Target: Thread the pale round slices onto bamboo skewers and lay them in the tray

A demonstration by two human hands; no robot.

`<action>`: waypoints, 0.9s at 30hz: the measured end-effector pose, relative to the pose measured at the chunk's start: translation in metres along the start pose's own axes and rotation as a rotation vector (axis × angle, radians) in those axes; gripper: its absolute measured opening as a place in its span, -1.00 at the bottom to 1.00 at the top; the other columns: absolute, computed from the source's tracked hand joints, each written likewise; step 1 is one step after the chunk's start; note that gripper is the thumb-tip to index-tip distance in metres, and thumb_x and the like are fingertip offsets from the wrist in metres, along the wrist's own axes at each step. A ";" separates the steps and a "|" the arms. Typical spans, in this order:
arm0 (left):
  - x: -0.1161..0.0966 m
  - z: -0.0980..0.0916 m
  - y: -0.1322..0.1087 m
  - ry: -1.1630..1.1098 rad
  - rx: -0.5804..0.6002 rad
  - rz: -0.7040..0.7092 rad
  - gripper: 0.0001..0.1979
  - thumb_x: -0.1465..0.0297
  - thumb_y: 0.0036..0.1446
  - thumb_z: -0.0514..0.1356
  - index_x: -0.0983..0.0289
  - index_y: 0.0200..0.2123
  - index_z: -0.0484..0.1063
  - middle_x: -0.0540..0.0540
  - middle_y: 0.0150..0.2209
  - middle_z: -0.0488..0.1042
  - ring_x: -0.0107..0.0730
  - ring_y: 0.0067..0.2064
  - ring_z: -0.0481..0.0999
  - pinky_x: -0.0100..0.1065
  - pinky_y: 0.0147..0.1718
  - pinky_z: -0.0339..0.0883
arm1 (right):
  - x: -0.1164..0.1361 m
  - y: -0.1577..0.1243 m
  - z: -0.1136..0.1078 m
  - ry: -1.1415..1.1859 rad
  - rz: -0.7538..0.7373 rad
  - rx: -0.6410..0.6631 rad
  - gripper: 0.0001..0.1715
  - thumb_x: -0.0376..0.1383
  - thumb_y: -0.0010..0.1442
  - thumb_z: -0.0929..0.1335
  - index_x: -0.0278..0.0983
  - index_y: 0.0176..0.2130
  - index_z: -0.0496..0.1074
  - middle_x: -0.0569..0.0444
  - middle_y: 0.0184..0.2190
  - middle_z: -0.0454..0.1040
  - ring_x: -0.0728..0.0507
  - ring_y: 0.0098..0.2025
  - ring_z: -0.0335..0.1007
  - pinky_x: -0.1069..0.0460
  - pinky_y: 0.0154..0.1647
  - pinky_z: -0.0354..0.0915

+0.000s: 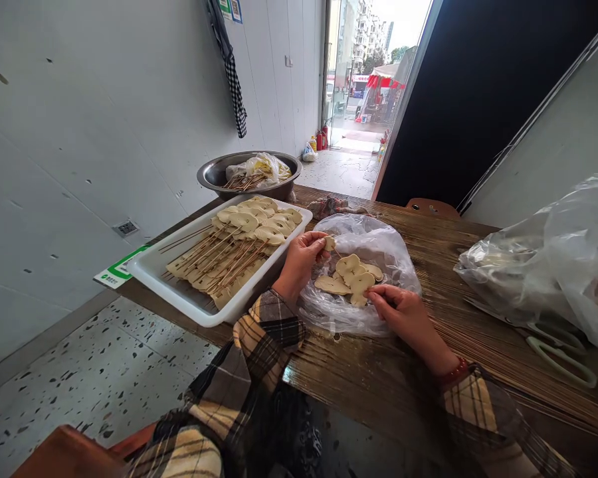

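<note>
My left hand (301,261) is closed in a pinch over the left side of a clear plastic bag (323,317). Between its fingertips is a small cream-coloured slice (330,243), with what looks like a thin stick tip beside it. On the bag lies a loose pile of pale, flat, round slices (349,263). Thumb and fingers of my right hand (398,312) pinch the edge of one round slice (362,283) at the pile's right side. A white tray (206,320) left of my hands holds rows of similar slices threaded on wooden skewers (224,255).
Behind the tray stands a metal basin (209,174) with skewers and a plastic bag inside. Green-handled scissors (561,355) lie at the right, beside a large clear bag (553,252). A crumpled cloth (329,207) rests on the wooden table (359,378) beyond the slices.
</note>
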State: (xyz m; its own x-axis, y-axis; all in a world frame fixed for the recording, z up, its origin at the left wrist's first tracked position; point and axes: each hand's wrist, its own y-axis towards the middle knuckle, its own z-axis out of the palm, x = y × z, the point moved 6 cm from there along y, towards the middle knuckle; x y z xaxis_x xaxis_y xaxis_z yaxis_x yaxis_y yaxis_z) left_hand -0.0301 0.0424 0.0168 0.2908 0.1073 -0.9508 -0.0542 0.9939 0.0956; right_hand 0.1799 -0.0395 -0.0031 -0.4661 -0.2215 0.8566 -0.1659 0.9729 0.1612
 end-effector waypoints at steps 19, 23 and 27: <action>0.005 0.006 -0.002 -0.061 0.025 -0.047 -0.88 0.50 0.00 0.22 0.36 -0.32 0.40 0.00 -0.49 0.42 -0.57 -0.56 0.40 -0.51 -0.58 0.13 | 0.001 0.001 -0.002 0.004 0.025 -0.026 -0.61 -0.06 0.16 0.34 -0.32 -0.30 0.58 0.17 -0.67 0.32 -0.01 -0.61 0.15 0.07 -0.57 0.12; 0.004 0.006 -0.003 -0.006 0.017 -0.001 -0.87 0.50 0.00 0.21 0.34 -0.30 0.37 0.01 -0.49 0.44 -0.55 -0.55 0.41 -0.51 -0.59 0.12 | 0.000 0.001 -0.002 0.023 0.042 -0.028 -0.60 -0.04 0.16 0.35 -0.32 -0.31 0.57 0.17 -0.68 0.32 -0.01 -0.62 0.14 0.07 -0.58 0.11; 0.002 0.007 -0.002 0.069 -0.009 0.042 -0.88 0.49 0.00 0.22 0.32 -0.34 0.35 0.00 -0.50 0.44 -0.55 -0.55 0.41 -0.51 -0.58 0.15 | 0.000 0.001 -0.003 0.015 0.038 -0.025 -0.59 -0.04 0.16 0.34 -0.32 -0.32 0.57 0.17 -0.68 0.33 -0.01 -0.62 0.15 0.07 -0.57 0.11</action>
State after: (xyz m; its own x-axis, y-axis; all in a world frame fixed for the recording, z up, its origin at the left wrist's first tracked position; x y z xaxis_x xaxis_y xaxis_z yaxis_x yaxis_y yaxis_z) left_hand -0.0230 0.0409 0.0164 0.2215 0.1464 -0.9641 -0.0733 0.9884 0.1332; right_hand 0.1819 -0.0381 -0.0014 -0.4586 -0.1837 0.8694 -0.1268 0.9819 0.1406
